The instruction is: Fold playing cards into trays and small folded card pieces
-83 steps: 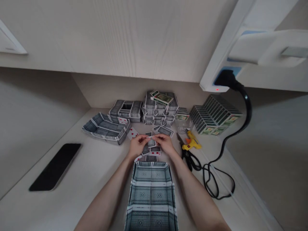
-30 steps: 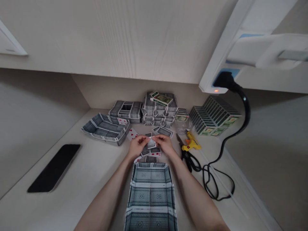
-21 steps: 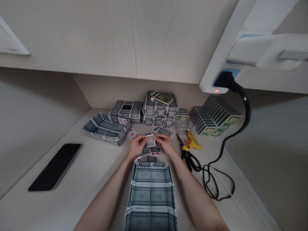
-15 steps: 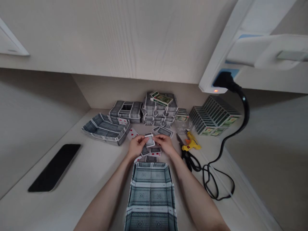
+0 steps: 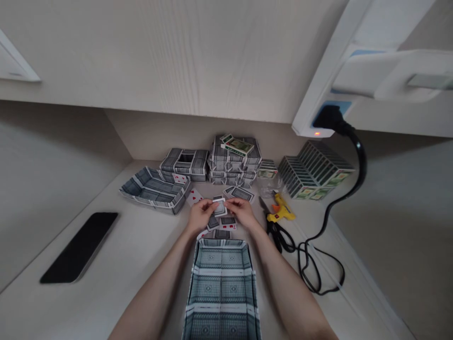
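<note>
Between my two hands is a playing card [image 5: 220, 208], its patterned back facing up. My left hand [image 5: 201, 215] pinches its left side with thumb and fingers, and my right hand [image 5: 242, 211] pinches the upper right side. Loose playing cards [image 5: 228, 223] lie beneath and in front of my wrists, some face up with red hearts. Nearer to me, between my forearms, stands a long open tray built from cards [image 5: 221, 285]. More loose cards [image 5: 240, 193] lie just beyond my right hand.
A card-built tray [image 5: 155, 189] and card-built boxes [image 5: 233, 163] stand at the back. Stacked card packs [image 5: 314, 172] fill the right rear. A yellow glue gun [image 5: 281, 210], black scissors [image 5: 279, 236] and a cable [image 5: 331, 208] lie right; a phone [image 5: 79, 248] lies left.
Almost nothing differs. Both hands hold the card in the same place, and the view has shifted very slightly.
</note>
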Demonstrator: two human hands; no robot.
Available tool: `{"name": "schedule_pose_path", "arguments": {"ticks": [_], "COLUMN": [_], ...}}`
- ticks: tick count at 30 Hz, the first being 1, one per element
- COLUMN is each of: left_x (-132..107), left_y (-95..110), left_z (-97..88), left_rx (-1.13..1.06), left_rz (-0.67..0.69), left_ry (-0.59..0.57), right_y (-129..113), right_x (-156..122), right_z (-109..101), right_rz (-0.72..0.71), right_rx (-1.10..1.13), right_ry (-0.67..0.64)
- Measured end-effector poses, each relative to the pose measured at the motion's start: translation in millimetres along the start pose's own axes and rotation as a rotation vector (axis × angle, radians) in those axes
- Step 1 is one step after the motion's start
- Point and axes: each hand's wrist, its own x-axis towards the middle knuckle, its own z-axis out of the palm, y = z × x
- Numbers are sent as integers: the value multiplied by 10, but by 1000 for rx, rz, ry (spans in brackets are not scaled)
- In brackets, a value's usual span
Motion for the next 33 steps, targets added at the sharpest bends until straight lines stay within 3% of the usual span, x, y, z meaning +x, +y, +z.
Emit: {"name": "schedule_pose_path", "arguments": {"ticks": [18, 33], "left_x": [6, -5], "left_y": [-13, 10], "left_z": [-7, -4], "left_rx": [4, 13], "left_rz": [-14, -20], "left_ry": [-12, -3], "right_y": [-1, 20], "right_x": [-1, 8], "right_z": [-11, 19], "right_rz": [5, 7], "right_rx": [2, -32], "right_ry": [-33, 19]}}
